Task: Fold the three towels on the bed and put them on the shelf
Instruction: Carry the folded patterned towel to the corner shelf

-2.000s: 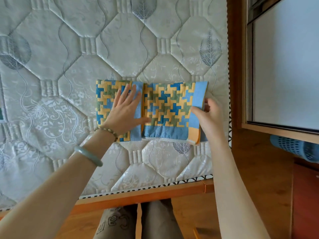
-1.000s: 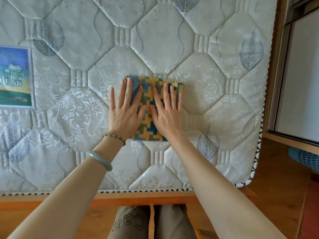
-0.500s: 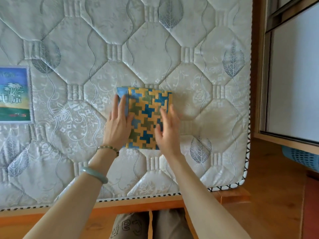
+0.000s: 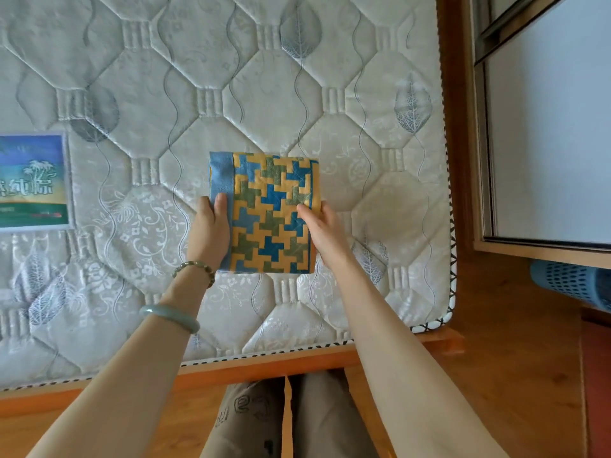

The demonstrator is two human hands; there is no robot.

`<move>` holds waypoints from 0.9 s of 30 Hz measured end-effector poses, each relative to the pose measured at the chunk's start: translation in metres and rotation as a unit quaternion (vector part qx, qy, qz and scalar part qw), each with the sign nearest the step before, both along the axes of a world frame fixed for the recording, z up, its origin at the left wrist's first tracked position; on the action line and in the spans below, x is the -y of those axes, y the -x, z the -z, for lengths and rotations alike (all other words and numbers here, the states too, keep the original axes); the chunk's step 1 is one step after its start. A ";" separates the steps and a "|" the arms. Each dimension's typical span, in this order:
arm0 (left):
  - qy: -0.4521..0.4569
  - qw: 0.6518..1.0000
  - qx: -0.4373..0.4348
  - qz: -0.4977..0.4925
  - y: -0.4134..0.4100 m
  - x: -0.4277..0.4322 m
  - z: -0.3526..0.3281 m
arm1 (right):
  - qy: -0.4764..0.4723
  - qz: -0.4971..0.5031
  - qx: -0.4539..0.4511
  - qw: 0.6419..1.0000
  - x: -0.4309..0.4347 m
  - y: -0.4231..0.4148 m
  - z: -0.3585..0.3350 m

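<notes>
Both hands, left hand (image 4: pixel 211 226) and right hand (image 4: pixel 322 231), now grip folded towel (image 4: pixel 269 213) by its sides, no longer pressing flat

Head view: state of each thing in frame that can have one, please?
towel: folded into a compact rectangle, gripped at both side edges
left hand: closed on the towel's left edge
right hand: closed on its right edge
mattress: bare, no sheet
blue basket: lying on its side

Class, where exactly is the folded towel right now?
In the head view, the folded towel sits mid-frame over the mattress, held between the left hand and right hand.
</notes>
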State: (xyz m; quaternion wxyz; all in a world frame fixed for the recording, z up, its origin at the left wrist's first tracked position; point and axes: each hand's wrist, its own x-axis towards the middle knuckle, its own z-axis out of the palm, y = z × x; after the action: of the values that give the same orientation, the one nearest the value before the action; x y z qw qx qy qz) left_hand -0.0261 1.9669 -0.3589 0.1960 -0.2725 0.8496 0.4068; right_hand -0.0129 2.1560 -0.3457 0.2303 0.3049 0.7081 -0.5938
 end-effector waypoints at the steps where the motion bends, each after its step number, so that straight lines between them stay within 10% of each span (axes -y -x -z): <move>1: -0.001 1.000 -0.011 0.005 -0.003 -0.002 -0.015 | -0.003 -0.003 -0.009 1.000 0.000 -0.005 -0.013; 13: -0.140 0.980 -0.019 0.137 -0.030 -0.038 -0.239 | -0.072 0.087 -0.083 0.990 -0.046 -0.076 -0.224; 18: -0.380 0.880 0.089 0.272 -0.027 -0.076 -0.312 | -0.098 0.168 -0.128 0.973 -0.100 -0.116 -0.300; 27: -0.412 0.749 0.102 0.509 -0.052 -0.225 -0.406 | -0.111 0.328 -0.196 0.917 -0.222 -0.217 -0.399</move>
State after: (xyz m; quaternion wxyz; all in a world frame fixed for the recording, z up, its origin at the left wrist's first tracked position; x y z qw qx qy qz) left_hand 0.0263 2.1923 0.0475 0.5526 0.2673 0.5873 0.5275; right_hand 0.2039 2.3777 0.0531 -0.1561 0.4209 0.6606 -0.6018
